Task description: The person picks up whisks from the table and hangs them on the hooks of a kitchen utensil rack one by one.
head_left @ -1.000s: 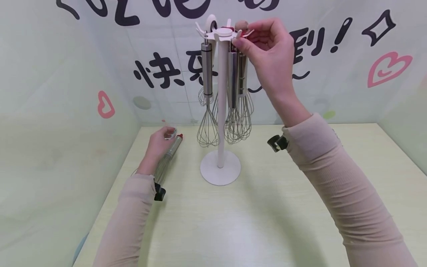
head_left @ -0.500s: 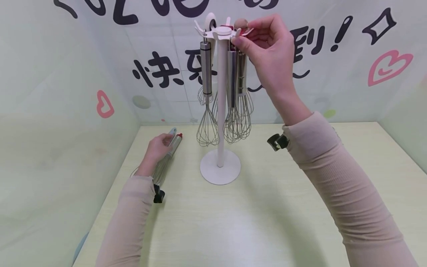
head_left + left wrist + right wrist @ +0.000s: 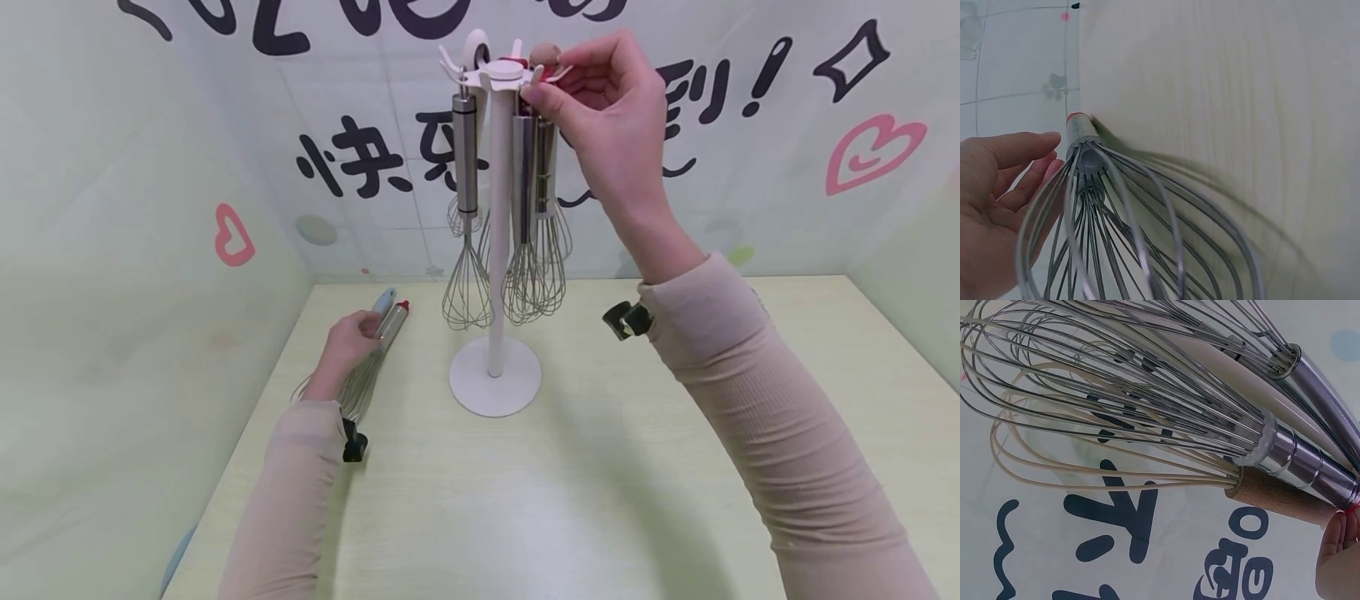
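My right hand (image 3: 611, 108) is up at the top of a white rotating rack (image 3: 504, 75), thumb and index finger pinching at the red end of a steel-handled whisk (image 3: 1310, 462) by a hook. A wooden-handled whisk (image 3: 1279, 490) hangs right beside it, its round end close to my index finger. On the table at the left, my left hand (image 3: 351, 342) is beside two whisks, fingers loosely bent. One whisk has a pale blue handle (image 3: 385, 300), the other a steel handle with a red tip (image 3: 394, 321). In the left wrist view, my fingertips reach alongside the whisk handle (image 3: 1080, 128).
Several more whisks, one with a steel handle (image 3: 465, 154), hang around the rack's pole (image 3: 497, 292). Its round white base (image 3: 496, 398) stands on the pale table (image 3: 487, 508). A printed curtain (image 3: 375, 237) closes the back and sides.
My left hand has drawn back toward me along the whisks, uncovering more of the pale blue handle. My right hand stays at the hook, almost unmoved.
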Available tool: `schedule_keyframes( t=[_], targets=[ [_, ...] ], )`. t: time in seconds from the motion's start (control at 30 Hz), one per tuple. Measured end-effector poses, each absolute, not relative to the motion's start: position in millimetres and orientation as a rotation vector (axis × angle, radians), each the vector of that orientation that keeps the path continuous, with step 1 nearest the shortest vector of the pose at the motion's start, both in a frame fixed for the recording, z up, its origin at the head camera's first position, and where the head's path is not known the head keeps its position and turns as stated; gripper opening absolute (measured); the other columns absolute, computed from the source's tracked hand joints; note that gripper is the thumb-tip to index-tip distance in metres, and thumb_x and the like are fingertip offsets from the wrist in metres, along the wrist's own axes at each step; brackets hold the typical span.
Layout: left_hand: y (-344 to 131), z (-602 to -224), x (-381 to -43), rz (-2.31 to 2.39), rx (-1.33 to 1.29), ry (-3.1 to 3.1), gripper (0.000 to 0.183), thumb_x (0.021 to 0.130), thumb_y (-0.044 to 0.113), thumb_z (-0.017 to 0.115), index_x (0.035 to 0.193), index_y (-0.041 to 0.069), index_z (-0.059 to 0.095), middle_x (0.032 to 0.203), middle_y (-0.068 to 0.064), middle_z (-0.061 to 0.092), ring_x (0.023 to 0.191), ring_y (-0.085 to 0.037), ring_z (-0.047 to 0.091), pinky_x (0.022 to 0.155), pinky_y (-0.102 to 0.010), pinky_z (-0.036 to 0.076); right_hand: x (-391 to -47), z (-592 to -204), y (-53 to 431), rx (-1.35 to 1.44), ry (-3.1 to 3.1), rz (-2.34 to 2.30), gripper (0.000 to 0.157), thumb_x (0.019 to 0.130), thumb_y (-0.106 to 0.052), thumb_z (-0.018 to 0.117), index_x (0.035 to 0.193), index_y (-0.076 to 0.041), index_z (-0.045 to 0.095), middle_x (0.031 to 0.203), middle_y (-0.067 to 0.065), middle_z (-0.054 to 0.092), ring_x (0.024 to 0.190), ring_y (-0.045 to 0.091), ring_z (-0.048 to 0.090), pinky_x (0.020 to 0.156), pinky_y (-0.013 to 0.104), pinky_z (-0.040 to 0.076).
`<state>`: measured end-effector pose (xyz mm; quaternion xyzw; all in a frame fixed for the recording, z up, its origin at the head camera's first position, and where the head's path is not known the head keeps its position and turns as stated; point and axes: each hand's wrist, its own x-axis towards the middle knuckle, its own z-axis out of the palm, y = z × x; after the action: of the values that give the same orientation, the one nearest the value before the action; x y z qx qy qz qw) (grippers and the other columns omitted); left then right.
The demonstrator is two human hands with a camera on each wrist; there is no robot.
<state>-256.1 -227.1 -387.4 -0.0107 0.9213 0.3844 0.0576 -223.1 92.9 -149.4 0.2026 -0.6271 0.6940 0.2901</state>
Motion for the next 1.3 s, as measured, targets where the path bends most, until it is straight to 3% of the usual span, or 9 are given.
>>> schedule_keyframes(
  t=[1.3],
  targets=[
    [-222.3, -404.7, -260.0, 1.122, -0.098, 2.771, 0.059, 0.088, 0.004, 0.06, 0.142, -0.004, 0.037, 0.138, -0.027, 0.048, 0.126, -0.04, 0.049, 0.106, -0.051, 0.045, -214.4, -148.4, 84.0, 0.508, -1.713, 1.67, 0.026, 0.074, -0.002, 0.078, 0.085, -0.011, 0.056, 0.083, -0.007, 0.059, 0.078, 0.01, 0.055, 0.079, 0.018, 0.05]
  ],
)
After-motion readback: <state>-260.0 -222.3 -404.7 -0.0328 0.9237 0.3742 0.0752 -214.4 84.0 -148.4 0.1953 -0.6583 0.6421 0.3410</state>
